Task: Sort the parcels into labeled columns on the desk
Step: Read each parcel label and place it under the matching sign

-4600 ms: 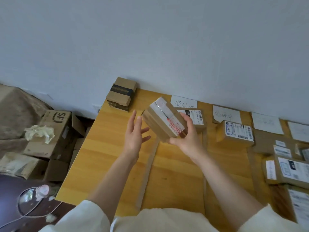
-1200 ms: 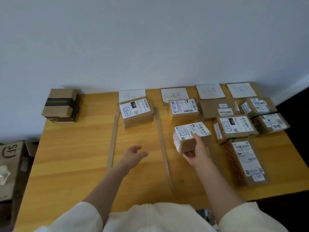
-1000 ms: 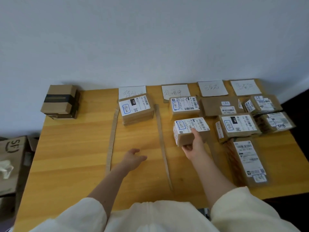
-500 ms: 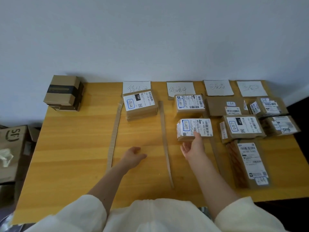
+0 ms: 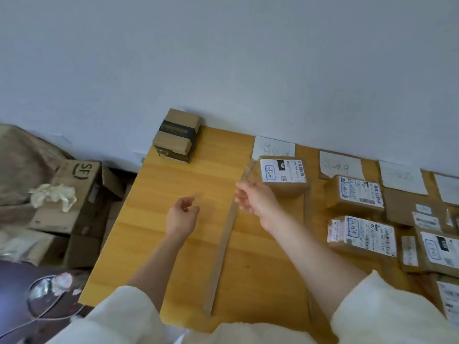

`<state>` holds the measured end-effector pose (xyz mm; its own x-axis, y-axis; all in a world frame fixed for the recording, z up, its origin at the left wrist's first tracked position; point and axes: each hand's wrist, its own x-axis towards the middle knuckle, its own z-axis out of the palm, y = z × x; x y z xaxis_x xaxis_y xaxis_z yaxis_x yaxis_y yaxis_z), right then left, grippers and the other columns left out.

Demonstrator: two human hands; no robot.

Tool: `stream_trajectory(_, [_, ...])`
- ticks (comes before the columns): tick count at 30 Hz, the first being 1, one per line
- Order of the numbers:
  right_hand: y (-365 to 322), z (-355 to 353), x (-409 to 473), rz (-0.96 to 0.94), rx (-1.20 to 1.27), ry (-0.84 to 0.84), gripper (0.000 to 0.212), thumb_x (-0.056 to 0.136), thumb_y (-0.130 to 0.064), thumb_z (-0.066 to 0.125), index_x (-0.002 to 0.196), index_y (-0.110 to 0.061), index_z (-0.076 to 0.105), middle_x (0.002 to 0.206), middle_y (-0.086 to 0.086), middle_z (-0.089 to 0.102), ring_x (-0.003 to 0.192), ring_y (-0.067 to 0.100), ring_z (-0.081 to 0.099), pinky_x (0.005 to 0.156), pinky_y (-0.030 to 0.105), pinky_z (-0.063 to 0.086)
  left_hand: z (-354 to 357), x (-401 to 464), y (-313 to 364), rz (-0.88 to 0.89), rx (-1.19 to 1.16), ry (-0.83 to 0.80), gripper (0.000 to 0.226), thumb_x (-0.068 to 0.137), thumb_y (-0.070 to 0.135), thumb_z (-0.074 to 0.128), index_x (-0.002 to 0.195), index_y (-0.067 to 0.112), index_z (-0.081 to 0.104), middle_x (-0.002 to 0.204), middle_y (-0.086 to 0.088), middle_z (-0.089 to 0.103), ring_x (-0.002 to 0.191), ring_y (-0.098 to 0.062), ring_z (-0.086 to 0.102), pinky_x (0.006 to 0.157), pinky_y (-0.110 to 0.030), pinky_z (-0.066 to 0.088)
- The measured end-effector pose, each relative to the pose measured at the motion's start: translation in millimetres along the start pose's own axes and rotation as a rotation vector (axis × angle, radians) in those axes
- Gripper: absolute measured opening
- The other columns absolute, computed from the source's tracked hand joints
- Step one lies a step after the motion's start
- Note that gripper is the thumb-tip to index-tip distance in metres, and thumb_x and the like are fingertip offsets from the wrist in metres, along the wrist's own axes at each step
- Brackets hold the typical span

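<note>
Two stacked brown parcels with a black band (image 5: 176, 135) stand at the far left corner of the wooden desk (image 5: 159, 244). My left hand (image 5: 182, 217) hovers over the bare desk with loosely curled fingers, holding nothing. My right hand (image 5: 255, 201) reaches leftward above a cardboard divider strip (image 5: 223, 247), fingers relaxed and empty. A labelled parcel (image 5: 283, 176) sits in the first column under a handwritten paper label (image 5: 274, 147). The second column holds two labelled parcels: one at the back (image 5: 357, 196) and one nearer me (image 5: 362, 235).
More paper labels (image 5: 400, 176) and several parcels (image 5: 434, 252) fill the columns at the right. Left of the desk, on the floor, lie open cardboard boxes (image 5: 77, 184) with crumpled paper (image 5: 54, 196) and a cable (image 5: 42, 304). A white wall runs behind the desk.
My right hand let go of the labelled parcel in the second column and swung left, empty. My view turned left toward the stacked parcels and floor boxes.
</note>
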<state>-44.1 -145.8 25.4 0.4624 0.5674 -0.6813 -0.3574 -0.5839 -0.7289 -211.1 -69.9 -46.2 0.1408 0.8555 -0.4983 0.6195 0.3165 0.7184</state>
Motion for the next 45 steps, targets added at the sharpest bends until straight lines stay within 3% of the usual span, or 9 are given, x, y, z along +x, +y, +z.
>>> stream_trajectory(5, [-30.4, 68.5, 39.9, -0.223, -0.533, -0.060, 0.038, 0.092, -0.040, 0.063, 0.127, -0.028, 0.054, 0.130, -0.001, 0.058, 0.109, 0.018, 0.059, 0.096, 0.037, 0.050, -42.5, 50.9, -19.5, 0.003, 0.064, 0.067, 0.043, 0.087, 0.022, 0.066, 0.129, 0.022, 0.056, 0.135, -0.007, 0.055, 0.119, -0.027, 0.054, 0.090, -0.035, 0.046])
stream_trajectory(11, [-50.9, 129.0, 93.0, -0.485, -1.033, -0.048, 0.064, 0.096, -0.037, 0.057, 0.152, -0.026, 0.029, 0.160, 0.003, 0.025, 0.145, 0.026, 0.029, 0.112, 0.044, 0.035, -63.7, 96.4, -35.6, 0.085, 0.326, 0.113, 0.058, 0.081, 0.024, 0.070, 0.135, 0.028, 0.051, 0.144, -0.004, 0.044, 0.133, -0.028, 0.034, 0.107, -0.039, 0.033])
stream_trajectory(19, [-58.3, 167.4, 142.7, -0.638, -1.367, -0.104, 0.074, 0.100, -0.026, 0.051, 0.158, -0.023, 0.006, 0.165, 0.000, -0.011, 0.152, 0.019, -0.010, 0.124, 0.041, 0.010, -57.1, 106.8, -59.1, 0.109, 0.391, 0.111, 0.068, 0.073, 0.032, 0.074, 0.136, 0.037, 0.049, 0.148, 0.003, 0.029, 0.136, -0.024, 0.022, 0.114, -0.039, 0.018])
stream_trajectory(25, [-40.7, 159.3, 134.3, -0.721, -1.296, -0.096, 0.069, 0.100, -0.030, 0.053, 0.157, -0.024, 0.015, 0.166, -0.004, 0.000, 0.152, 0.015, -0.006, 0.120, 0.035, 0.005, -60.5, 114.2, -65.3, 0.122, 0.381, 0.113, 0.072, 0.068, 0.034, 0.078, 0.133, 0.041, 0.049, 0.146, 0.003, 0.029, 0.135, -0.025, 0.021, 0.113, -0.038, 0.015])
stream_trajectory(28, [-23.5, 141.4, 114.0, -0.753, -1.235, -0.062, 0.058, 0.097, -0.042, 0.054, 0.149, -0.021, 0.037, 0.161, -0.003, 0.022, 0.150, 0.017, 0.012, 0.119, 0.037, 0.020, -60.6, 114.7, -67.3, 0.138, 0.400, 0.119, 0.071, 0.070, 0.036, 0.078, 0.134, 0.041, 0.049, 0.147, 0.002, 0.029, 0.135, -0.025, 0.021, 0.113, -0.039, 0.016])
stream_trajectory(31, [-9.8, 128.5, 93.9, -0.772, -1.204, 0.062, 0.052, 0.091, -0.055, 0.056, 0.129, -0.020, 0.054, 0.137, 0.001, 0.045, 0.132, 0.020, 0.039, 0.106, 0.038, 0.042, -59.7, 112.4, -69.1, 0.163, 0.431, 0.136, 0.070, 0.071, 0.036, 0.078, 0.135, 0.039, 0.049, 0.148, 0.002, 0.029, 0.136, -0.025, 0.023, 0.114, -0.040, 0.017])
stream_trajectory(33, [-8.3, 132.2, 87.4, -0.701, -1.155, 0.145, 0.066, 0.084, -0.063, 0.059, 0.132, -0.019, 0.049, 0.137, 0.004, 0.043, 0.129, 0.023, 0.041, 0.103, 0.040, 0.045, -58.1, 109.0, -70.9, 0.175, 0.433, 0.144, 0.068, 0.073, 0.035, 0.077, 0.136, 0.037, 0.050, 0.151, 0.002, 0.029, 0.137, -0.026, 0.023, 0.114, -0.040, 0.018])
stream_trajectory(38, [-16.3, 159.1, 91.2, -0.264, -1.047, 0.215, 0.117, 0.067, -0.073, 0.070, 0.153, -0.024, 0.008, 0.162, 0.015, 0.004, 0.147, 0.035, 0.015, 0.115, 0.050, 0.027, -55.8, 101.0, -74.3, 0.201, 0.449, 0.110, 0.066, 0.081, 0.033, 0.073, 0.141, 0.035, 0.045, 0.160, 0.003, 0.019, 0.146, -0.024, 0.013, 0.117, -0.041, 0.015])
stream_trajectory(45, [-10.3, 151.9, 88.4, -0.269, -0.750, 0.217, 0.125, 0.058, -0.060, 0.081, 0.153, -0.029, 0.006, 0.148, 0.006, 0.029, 0.136, 0.026, 0.033, 0.108, 0.044, 0.037, -62.0, 99.4, -75.9, 0.175, 0.418, 0.028, 0.062, 0.085, 0.034, 0.069, 0.142, 0.032, 0.045, 0.162, 0.003, 0.014, 0.149, -0.020, 0.007, 0.120, -0.041, 0.011])
